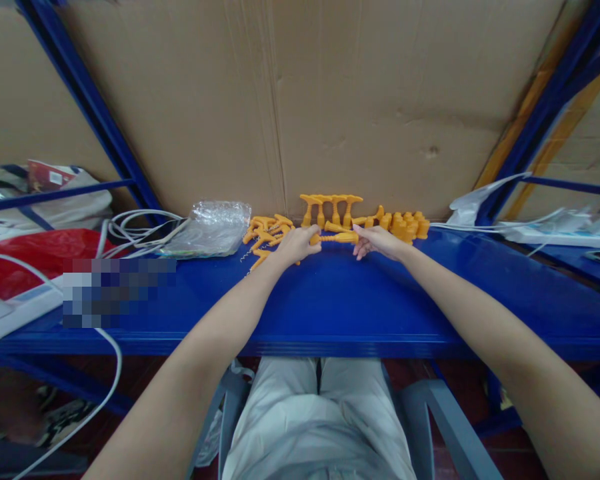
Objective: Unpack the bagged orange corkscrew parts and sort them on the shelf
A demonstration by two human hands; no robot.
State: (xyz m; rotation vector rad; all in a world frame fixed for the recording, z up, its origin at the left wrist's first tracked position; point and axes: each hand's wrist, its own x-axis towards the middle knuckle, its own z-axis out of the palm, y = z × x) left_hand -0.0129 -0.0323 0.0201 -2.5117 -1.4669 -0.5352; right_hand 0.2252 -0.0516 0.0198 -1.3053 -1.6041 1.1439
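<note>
My left hand (299, 244) is closed round the handle end of an orange corkscrew (329, 238), which lies level between my two hands. At its other end, my right hand (377, 241) grips an orange sleeve (347, 237) with thumb and fingers. Whether the sleeve and the corkscrew are joined cannot be told. Left of my hands lies a heap of loose orange corkscrews (267, 230) with bare metal spirals. Behind my hands, several T-shaped orange corkscrews (335, 208) stand upright in a row. Several short orange sleeves (410, 225) are grouped beyond my right hand.
The blue table (340, 300) backs onto a cardboard wall (370, 100). A clear plastic bag (213, 227), white cables (140, 223) and a red bag (35, 257) lie to the left. A white power strip (555, 230) is at far right. Blue posts (95, 113) frame the sides.
</note>
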